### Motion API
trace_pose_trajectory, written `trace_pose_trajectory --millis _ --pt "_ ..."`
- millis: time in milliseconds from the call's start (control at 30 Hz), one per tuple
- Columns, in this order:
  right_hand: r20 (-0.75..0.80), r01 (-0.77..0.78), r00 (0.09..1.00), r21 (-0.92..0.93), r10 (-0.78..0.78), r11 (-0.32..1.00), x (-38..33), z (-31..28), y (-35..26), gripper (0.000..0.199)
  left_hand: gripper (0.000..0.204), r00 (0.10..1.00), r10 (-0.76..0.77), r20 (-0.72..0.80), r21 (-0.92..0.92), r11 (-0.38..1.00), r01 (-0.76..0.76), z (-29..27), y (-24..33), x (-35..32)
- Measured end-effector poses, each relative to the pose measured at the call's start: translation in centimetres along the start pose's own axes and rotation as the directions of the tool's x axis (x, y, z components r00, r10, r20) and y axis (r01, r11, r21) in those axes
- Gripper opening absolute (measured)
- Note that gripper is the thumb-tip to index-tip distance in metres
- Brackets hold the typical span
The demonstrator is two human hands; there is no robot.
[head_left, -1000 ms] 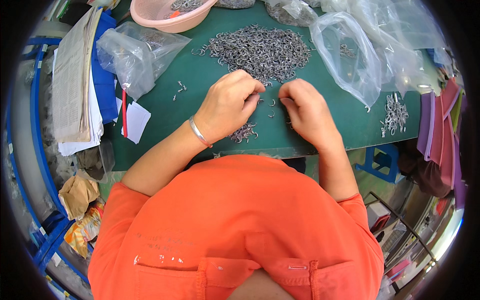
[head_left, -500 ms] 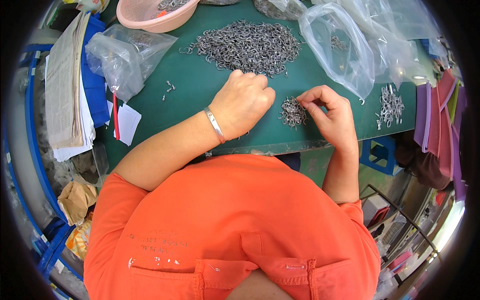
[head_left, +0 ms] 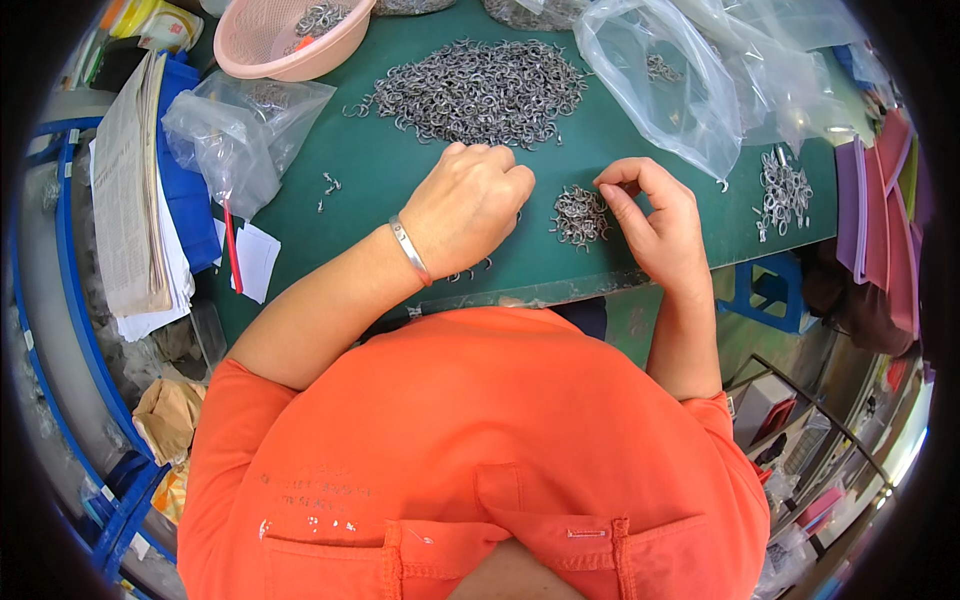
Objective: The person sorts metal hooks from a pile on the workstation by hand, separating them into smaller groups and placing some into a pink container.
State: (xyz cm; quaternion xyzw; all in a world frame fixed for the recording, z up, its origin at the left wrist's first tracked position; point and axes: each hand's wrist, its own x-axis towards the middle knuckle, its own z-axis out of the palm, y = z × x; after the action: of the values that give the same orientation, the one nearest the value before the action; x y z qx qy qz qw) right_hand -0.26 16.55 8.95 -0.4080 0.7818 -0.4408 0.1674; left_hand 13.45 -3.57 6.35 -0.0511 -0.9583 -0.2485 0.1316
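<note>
Sorting looks early: big hook pile (head_left: 478, 90) at 12 o'clock barely dented, only 1 small cluster (head_left: 580, 215) pulled aside, another batch (head_left: 783, 192) at 3. L hand (head_left: 470, 205) curled knuckles-down on green mat (head_left: 370, 180), grip contents can't tell. R hand (head_left: 655, 225) fingers (head_left: 622, 175) pinched together, touching cluster's right edge.
</note>
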Motion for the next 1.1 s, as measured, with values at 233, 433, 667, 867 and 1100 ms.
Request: trace_pose_trajectory --millis 233,433,667,867,1100 --pt "-0.039 -0.011 0.999 -0.002 0.011 1.000 -0.6 -0.4 0.4 0.008 0.012 0.995 -0.040 -0.091 -0.310 0.951 0.010 0.3 0.9 1.8" --pt "-0.012 0.061 0.998 -0.012 -0.061 0.998 -0.6 0.1 0.1 0.009 0.011 0.984 -0.089 -0.153 -0.394 0.919 0.022 0.2 0.7 2.0" --pt "0.188 0.426 0.897 -0.120 -0.401 0.897 0.3 4.7 -1.5 0.012 0.012 0.916 -0.392 -0.088 -0.415 0.850 0.324 -3.2 -1.4 0.2" --pt "0.212 0.498 0.861 -0.160 -0.463 0.852 0.8 5.3 -1.3 0.012 0.012 0.856 -0.506 -0.105 -0.434 0.798 0.418 -4.4 -2.6 -1.7" --pt "0.260 0.345 0.920 -0.173 -0.295 0.923 0.9 0.4 -1.8 0.017 0.011 0.842 -0.536 -0.066 -0.342 0.804 0.485 -5.3 -3.9 -4.7"
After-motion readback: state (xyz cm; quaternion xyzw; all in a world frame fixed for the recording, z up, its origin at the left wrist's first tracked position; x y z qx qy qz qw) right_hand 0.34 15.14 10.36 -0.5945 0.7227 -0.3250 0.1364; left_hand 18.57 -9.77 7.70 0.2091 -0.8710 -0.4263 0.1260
